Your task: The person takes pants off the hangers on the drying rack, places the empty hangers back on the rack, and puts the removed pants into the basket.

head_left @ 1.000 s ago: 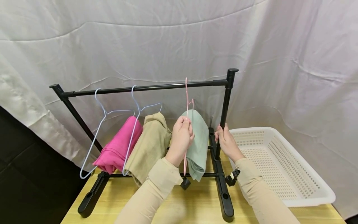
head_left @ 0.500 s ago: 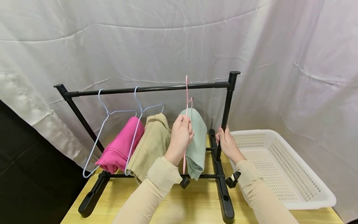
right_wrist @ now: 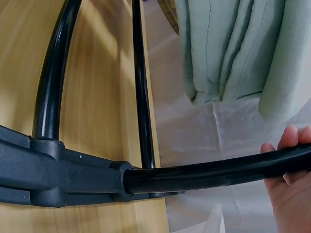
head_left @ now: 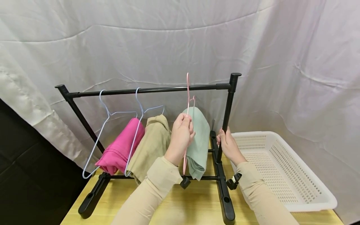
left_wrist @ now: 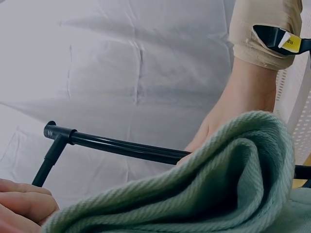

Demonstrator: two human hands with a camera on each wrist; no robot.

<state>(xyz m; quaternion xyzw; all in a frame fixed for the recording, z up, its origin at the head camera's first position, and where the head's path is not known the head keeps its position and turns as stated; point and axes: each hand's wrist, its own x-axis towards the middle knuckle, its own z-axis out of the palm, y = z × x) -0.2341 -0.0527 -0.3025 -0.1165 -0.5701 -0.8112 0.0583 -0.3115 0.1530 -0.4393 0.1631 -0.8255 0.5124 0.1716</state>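
Note:
My left hand grips the front side of a pink clothes hanger. Draped over this hanger is a folded mint-green garment; its layered twill edge fills the lower left wrist view. The hook's top stands above the rail of a black clothes rack. With its fingers curled round the rack's right upright, my right hand holds on low down, close to the base. In the right wrist view the garment hangs beside the upright.
Two light-blue hangers hang farther left, one with a magenta garment, the other with a khaki garment. A white perforated plastic basket sits right of the rack on the wooden table. A pale curtain hangs behind.
The pink hanger and its mint-green garment have risen a little against the rail, held by my left hand. My right hand keeps its grip on the upright. The head view has shifted slightly.

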